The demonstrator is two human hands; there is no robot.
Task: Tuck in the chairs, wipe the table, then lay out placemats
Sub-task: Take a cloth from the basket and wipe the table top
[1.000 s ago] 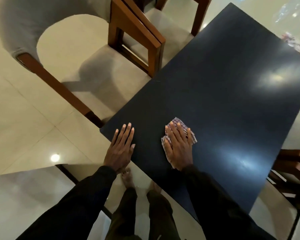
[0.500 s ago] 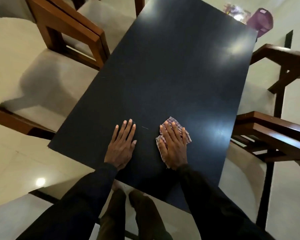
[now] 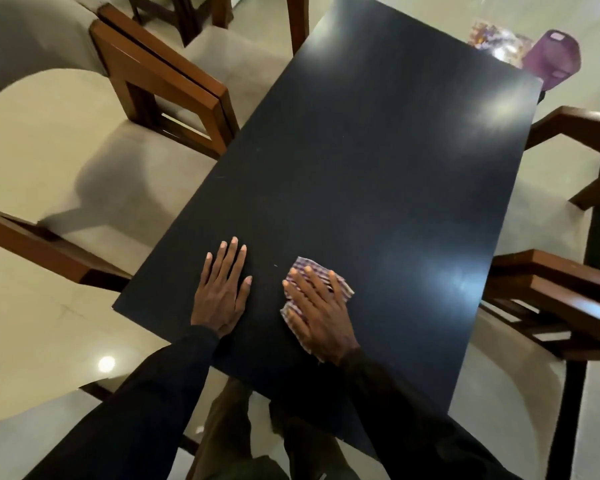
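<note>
Hands, two, bare, in dark sleeves (image 3: 146, 403).
- Left hand (image 3: 222, 289): released, palm down, fingers straight and close together, lying flat on the bench (image 3: 378, 161) by its near-left corner. It holds nothing.
- Right hand (image 3: 321, 313): released, fingers straight and slightly spread, pressed flat on the cloth (image 3: 307, 264). It is not curled round it.

Cloth, one: checked, red and white, folded small. It lies on the bench near the near edge, just right of the left hand and apart from it. Its edges show past the fingertips and on both sides of the palm.

Bench, one: dark, glossy, rectangular top with pale light glare towards the right edge and the far-right corner.

Left chair (image 3: 174, 95): brown wooden frame and cream seat, along the left edge, its arm frame close against that edge.

Right chair (image 3: 561, 292): brown wooden arms and pale seat, along the right edge.

Purple container (image 3: 553, 60): beyond the far-right corner, with a blurred multicoloured item (image 3: 492, 39) just beside it, kind not clear.

Floor (image 3: 32, 323): pale glossy tiles with a round light reflection off the near-left corner.
</note>
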